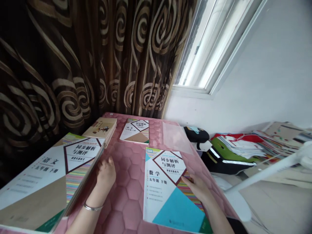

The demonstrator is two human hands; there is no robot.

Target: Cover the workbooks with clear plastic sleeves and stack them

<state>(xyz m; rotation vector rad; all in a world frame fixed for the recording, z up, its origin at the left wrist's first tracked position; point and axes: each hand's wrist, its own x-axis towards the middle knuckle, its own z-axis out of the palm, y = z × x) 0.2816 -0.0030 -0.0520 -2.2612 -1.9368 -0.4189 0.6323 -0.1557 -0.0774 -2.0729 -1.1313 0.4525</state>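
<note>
A maths workbook point(168, 191) with a white, blue and striped cover lies at the front right of the pink padded table. My right hand point(196, 187) grips its right edge, the thumb on the cover and the other fingers mostly hidden. My left hand point(106, 170) is loosely curled over the table, and I see nothing in it. Just left of that hand is a larger-looking Chinese workbook point(56, 175), resting on other books. A smaller Chinese workbook point(135, 131) lies flat farther back.
Tan books point(102, 127) are stacked at the back left, beside a dark patterned curtain point(117, 58). A pale translucent sheet point(175, 137) lies on the pink tabletop point(128, 182). Right of the table are a white lamp point(263, 174), a green-and-black bag point(226, 154) and piled papers point(273, 139).
</note>
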